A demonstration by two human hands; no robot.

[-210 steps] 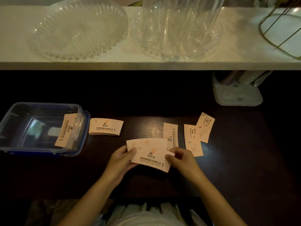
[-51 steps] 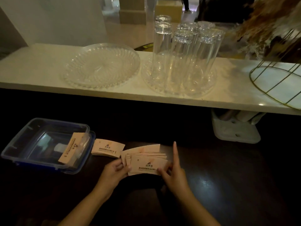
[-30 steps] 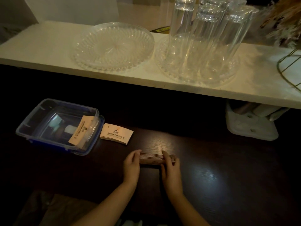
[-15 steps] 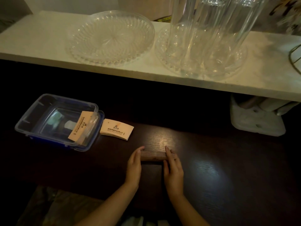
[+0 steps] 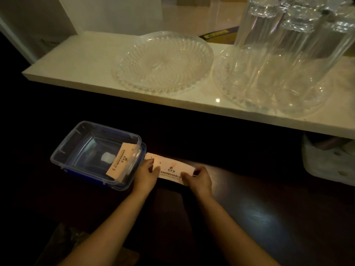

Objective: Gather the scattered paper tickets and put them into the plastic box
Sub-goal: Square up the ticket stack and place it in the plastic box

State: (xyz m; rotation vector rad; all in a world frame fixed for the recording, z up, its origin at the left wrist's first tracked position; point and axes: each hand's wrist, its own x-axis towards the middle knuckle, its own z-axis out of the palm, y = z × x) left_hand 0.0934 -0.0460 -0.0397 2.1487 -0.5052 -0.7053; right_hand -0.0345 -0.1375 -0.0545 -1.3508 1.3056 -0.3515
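Note:
A squared stack of pale paper tickets (image 5: 173,169) lies flat between my hands on the dark table, just right of the plastic box. My left hand (image 5: 146,174) grips its left end and my right hand (image 5: 197,178) grips its right end. Behind my left hand the corner of another ticket pile (image 5: 150,156) shows. The clear plastic box (image 5: 76,139) with a blue base stands at the left. One ticket (image 5: 121,161) leans inside it against the right wall.
A white shelf (image 5: 80,62) runs across the back with a glass plate (image 5: 163,62) and several upturned glasses (image 5: 278,54) on a second plate. A white holder (image 5: 326,162) sits under the shelf at the right. Dark table stretches right of my hands.
The stack, held on edge and tapped between my palms, now lies flat, and both hands have carried it left, up against the other pile beside the box.

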